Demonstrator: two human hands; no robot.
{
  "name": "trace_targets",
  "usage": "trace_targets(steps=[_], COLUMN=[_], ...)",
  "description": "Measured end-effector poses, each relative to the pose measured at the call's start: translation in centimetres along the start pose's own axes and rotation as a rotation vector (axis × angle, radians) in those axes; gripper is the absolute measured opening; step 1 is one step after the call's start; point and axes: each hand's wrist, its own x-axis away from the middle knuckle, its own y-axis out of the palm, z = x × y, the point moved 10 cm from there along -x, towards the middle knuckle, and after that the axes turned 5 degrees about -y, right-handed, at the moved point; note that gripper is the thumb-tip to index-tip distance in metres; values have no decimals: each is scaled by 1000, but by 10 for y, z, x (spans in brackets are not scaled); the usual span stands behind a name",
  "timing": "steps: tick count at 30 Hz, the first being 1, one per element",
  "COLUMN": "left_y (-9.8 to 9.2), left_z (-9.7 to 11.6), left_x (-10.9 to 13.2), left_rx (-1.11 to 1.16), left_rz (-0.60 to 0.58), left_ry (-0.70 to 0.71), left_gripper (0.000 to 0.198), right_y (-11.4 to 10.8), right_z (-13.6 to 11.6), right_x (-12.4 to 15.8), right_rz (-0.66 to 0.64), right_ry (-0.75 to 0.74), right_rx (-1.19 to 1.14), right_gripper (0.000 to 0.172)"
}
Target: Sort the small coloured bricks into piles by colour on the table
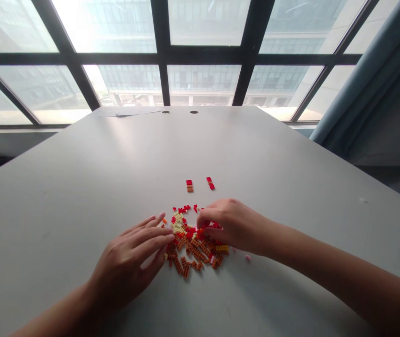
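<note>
A loose pile of small toy building bricks (196,252) in brown, red, cream and a few other colours lies on the white table (144,154). My left hand (135,252) rests along the pile's left side, fingers stretched out and fingertips touching its edge. Reaching into the upper right of the pile is my right hand (230,224), its fingers curled into a pinch. Red and orange bricks show around those fingertips, but what they hold is hidden. Beyond the pile sit two small joined pieces: a red and brown block (189,186) and a narrower red and brown strip (210,183).
A few pink bricks (248,258) lie to the right of the pile. Flat sheets (126,113) and two round cable holes (194,112) are at the table's far edge. Large windows stand behind, with a blue-grey curtain (368,79) at the right.
</note>
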Motion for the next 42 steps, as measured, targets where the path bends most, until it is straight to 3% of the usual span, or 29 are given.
trace_targets(steps=[9,12,14,17,20,23,42], left_y=[-2,-2,-1,0,0,-1,0], left_z=[0,-1,-2,-2,-2,-2,-2], left_x=[-1,0,0,1,1,1,0], left_rx=[19,22,25,23,19,14,9], left_rz=[12,13,3,-7,-1,-1,-6], left_ry=[-6,-9,-15,-17,-20,-15,-11], left_gripper=[23,24,25,26,25,25,26], right_y=[-3,-17,-35,-61,-63,-58,-57], right_z=[-4,-1,15,62,107,132,145], right_x=[1,1,4,12,19,22,27], right_rz=[71,130,206,307,266,261,402], right_ry=[-21,-46,-24,110,213,251,281], right_rx=[-59,-62,-28,129,248,306,31], right_gripper=[16,16,18,17,16,14,17])
